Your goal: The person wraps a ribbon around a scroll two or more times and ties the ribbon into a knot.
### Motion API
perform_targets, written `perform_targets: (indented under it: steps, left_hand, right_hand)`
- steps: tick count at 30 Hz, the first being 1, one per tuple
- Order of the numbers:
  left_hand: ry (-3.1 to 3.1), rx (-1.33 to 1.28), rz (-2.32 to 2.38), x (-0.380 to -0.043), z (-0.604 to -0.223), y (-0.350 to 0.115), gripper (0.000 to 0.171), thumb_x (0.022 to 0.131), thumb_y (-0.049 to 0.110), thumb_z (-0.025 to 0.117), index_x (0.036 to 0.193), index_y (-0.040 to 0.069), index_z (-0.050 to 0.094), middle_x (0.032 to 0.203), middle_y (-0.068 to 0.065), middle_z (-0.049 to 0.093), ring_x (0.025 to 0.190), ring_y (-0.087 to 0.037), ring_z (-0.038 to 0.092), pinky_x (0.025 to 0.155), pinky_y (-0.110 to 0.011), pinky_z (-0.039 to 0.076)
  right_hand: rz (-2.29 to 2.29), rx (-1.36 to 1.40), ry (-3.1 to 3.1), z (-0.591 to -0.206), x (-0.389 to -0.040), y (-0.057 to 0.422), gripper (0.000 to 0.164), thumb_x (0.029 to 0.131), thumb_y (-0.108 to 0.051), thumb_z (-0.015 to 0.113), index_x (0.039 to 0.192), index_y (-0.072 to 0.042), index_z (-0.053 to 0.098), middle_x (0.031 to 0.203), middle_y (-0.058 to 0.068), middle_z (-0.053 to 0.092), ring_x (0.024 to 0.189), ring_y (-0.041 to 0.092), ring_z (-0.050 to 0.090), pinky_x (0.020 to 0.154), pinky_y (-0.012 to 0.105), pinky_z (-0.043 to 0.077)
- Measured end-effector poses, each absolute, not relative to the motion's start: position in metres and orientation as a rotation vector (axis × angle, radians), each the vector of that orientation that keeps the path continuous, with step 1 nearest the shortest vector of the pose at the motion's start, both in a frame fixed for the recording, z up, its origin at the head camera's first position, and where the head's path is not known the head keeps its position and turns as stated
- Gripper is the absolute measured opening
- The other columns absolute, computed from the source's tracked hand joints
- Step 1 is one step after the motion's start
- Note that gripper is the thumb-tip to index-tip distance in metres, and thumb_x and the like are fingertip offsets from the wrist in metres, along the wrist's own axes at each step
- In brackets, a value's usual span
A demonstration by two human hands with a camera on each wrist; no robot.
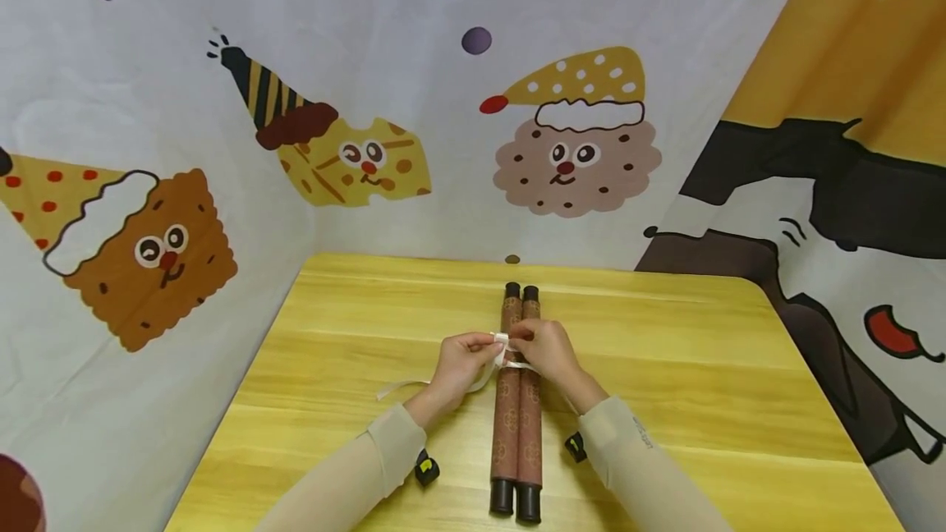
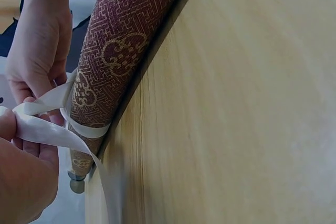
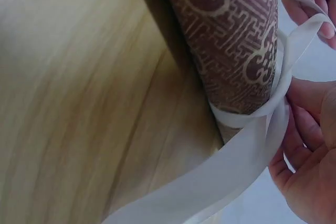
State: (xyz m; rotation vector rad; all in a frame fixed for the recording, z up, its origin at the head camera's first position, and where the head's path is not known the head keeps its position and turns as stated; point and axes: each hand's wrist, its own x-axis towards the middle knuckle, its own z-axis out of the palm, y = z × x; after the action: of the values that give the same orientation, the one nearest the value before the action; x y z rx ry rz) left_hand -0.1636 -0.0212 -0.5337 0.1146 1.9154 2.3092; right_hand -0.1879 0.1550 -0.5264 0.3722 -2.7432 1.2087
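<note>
A scroll (image 1: 506,425), rolled from both ends into two parallel rolls of reddish-brown patterned cloth with dark end knobs, lies lengthwise on the table. White ribbon (image 3: 226,177) passes around both rolls near their far half. My left hand (image 1: 460,364) pinches a folded loop of the ribbon (image 2: 47,129) between thumb and fingertips, just left of the rolls. Over the right roll, my right hand (image 1: 548,351) pinches the ribbon close to where it crosses itself. One loose ribbon tail trails left across the table. In the right wrist view the right fingers (image 3: 310,129) are partly behind the ribbon.
The wooden table (image 1: 702,384) ends at a white cloth backdrop (image 1: 414,39) printed with cartoon food figures. Small black devices with yellow marks show beside the left sleeve (image 1: 340,470) and the right sleeve (image 1: 643,466).
</note>
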Motion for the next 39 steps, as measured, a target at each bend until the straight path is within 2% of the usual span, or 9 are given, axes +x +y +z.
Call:
perform_targets:
  steps: [5,12,19,24,29,31,33,37,39]
  left_hand:
    - [1.912,0.112,2.313,-0.164,-0.537,-0.021,0.024,0.08,0.009,0.073,0.097,-0.007,0.068,0.085,-0.015,0.071,0.074,-0.027,0.066,0.064,-0.024,0.055]
    - [2.0,0.127,2.306,-0.165,-0.54,-0.02,0.025,0.077,0.015,0.076,0.094,-0.003,0.071,0.085,-0.012,0.072,0.075,-0.022,0.065,0.061,-0.02,0.054]
    - [1.98,0.193,2.295,-0.162,-0.53,-0.018,0.023,0.078,0.012,0.076,0.094,-0.003,0.071,0.088,-0.015,0.072,0.079,-0.025,0.065,0.066,-0.024,0.055]
    - [1.985,0.215,2.264,-0.163,-0.529,-0.014,0.02,0.078,0.016,0.076,0.092,0.002,0.072,0.087,-0.013,0.072,0.08,-0.026,0.066,0.068,-0.03,0.057]
    - [1.993,0.216,2.261,-0.165,-0.536,-0.01,0.019,0.078,0.019,0.077,0.089,0.003,0.072,0.083,-0.011,0.072,0.077,-0.025,0.066,0.067,-0.031,0.057]
    - [1.999,0.228,2.259,-0.165,-0.536,-0.01,0.019,0.078,0.017,0.077,0.088,0.002,0.072,0.083,-0.011,0.072,0.077,-0.025,0.066,0.067,-0.032,0.057]
    - [2.005,0.244,2.251,-0.165,-0.535,-0.011,0.018,0.078,0.016,0.076,0.088,0.002,0.072,0.083,-0.011,0.072,0.077,-0.024,0.065,0.067,-0.033,0.057]
    - [2.022,0.27,2.221,-0.164,-0.534,-0.012,0.017,0.079,0.015,0.075,0.088,0.001,0.072,0.084,-0.011,0.072,0.077,-0.021,0.065,0.07,-0.041,0.057]
    - [2.021,0.279,2.211,-0.163,-0.532,-0.013,0.017,0.081,0.015,0.074,0.089,0.001,0.072,0.085,-0.012,0.072,0.077,-0.02,0.065,0.07,-0.046,0.055]
  right_hand:
    - [1.193,0.375,-2.706,-0.523,-0.184,0.162,0.01,0.082,-0.009,0.071,0.092,-0.008,0.074,0.088,0.002,0.072,0.075,0.012,0.06,0.063,0.036,0.054]
    - [1.212,0.413,-2.655,-0.509,-0.175,0.167,0.011,0.086,-0.016,0.068,0.095,-0.012,0.073,0.09,-0.001,0.07,0.079,0.011,0.058,0.066,0.037,0.052]
    - [1.513,0.456,-2.634,-0.5,-0.165,0.166,0.028,0.087,-0.028,0.068,0.105,-0.007,0.07,0.097,-0.001,0.069,0.08,0.014,0.06,0.067,0.037,0.054]
    - [1.593,0.484,-2.631,-0.495,-0.161,0.164,0.026,0.086,-0.026,0.069,0.105,-0.007,0.07,0.098,0.0,0.069,0.081,0.016,0.06,0.069,0.037,0.054]
    - [1.624,0.496,-2.604,-0.5,-0.162,0.165,0.018,0.089,-0.028,0.066,0.1,-0.015,0.072,0.094,-0.002,0.069,0.079,0.016,0.06,0.066,0.037,0.054]
    - [1.629,0.476,-2.613,-0.498,-0.161,0.164,0.011,0.089,-0.026,0.066,0.097,-0.021,0.072,0.092,-0.003,0.069,0.078,0.016,0.06,0.066,0.038,0.054]
    - [1.673,0.437,-2.615,-0.494,-0.159,0.162,0.008,0.089,-0.024,0.066,0.094,-0.021,0.072,0.09,-0.002,0.069,0.078,0.018,0.061,0.067,0.042,0.055]
    - [1.807,0.408,-2.561,-0.478,-0.153,0.158,0.01,0.089,-0.013,0.065,0.096,-0.009,0.071,0.09,0.009,0.07,0.08,0.031,0.063,0.069,0.055,0.053]
    - [1.813,0.421,-2.552,-0.469,-0.149,0.156,0.013,0.088,-0.01,0.065,0.099,-0.004,0.07,0.093,0.014,0.07,0.082,0.033,0.063,0.07,0.054,0.054]
